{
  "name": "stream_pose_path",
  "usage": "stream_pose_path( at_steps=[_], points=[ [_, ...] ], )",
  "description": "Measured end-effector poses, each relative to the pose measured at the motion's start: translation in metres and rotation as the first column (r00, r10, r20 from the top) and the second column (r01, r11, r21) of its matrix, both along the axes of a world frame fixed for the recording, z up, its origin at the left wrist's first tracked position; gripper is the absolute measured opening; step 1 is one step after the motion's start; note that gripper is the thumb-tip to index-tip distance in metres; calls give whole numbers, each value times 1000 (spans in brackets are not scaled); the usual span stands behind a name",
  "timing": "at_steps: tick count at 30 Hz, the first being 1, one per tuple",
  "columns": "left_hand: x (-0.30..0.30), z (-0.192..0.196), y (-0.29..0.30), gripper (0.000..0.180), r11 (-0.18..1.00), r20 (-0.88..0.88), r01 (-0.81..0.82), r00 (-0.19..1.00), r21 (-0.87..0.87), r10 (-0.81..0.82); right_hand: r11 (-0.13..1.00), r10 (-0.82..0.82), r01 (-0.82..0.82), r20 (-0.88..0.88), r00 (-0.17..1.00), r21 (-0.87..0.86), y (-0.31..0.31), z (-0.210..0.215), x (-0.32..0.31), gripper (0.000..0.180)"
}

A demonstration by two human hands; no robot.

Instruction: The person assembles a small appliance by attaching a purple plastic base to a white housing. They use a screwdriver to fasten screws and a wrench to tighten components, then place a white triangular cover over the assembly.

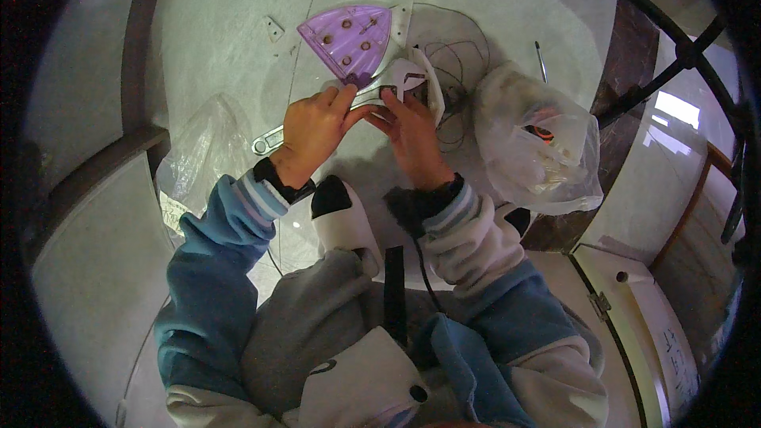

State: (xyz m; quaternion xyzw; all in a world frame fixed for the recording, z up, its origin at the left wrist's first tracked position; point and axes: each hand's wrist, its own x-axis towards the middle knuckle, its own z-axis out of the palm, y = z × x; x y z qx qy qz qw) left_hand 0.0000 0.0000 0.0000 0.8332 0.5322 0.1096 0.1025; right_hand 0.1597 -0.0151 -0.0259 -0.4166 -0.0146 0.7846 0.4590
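The pale tiled floor (230, 51) bears a crumpled bag (200, 154), a filled bag (519, 143), a triangular piece (274, 29), a slim rod (541, 62)

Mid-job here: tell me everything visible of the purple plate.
The purple plate is roughly triangular with curved edges, faintly ridged, with round brownish spots. Its material looks hard, though plastic or coated metal I can't tell. Its face shows toward the camera, its lower corner close to the left hand, its right edge beside a pale strip. Finger contact is unclear.

The tool (272, 139) looks shiny metal, the purple plate (357, 39) smooth, the right-hand bag (507, 128) crinkled plastic.
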Motion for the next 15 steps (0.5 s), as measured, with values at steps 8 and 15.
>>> stream_pose_path(
  at_steps=[8,15],
  points=[
    [0,-1,1,32,1000,-8,3,1000,2,-3,996,-78,80,56,995,-36,-2,1,-9,13],
    [-1,-8,-3,37,1000,23,-6,1000,-1,6,999,-43,43,20,999,-25,-2,-6,-1,15]
  ],
)
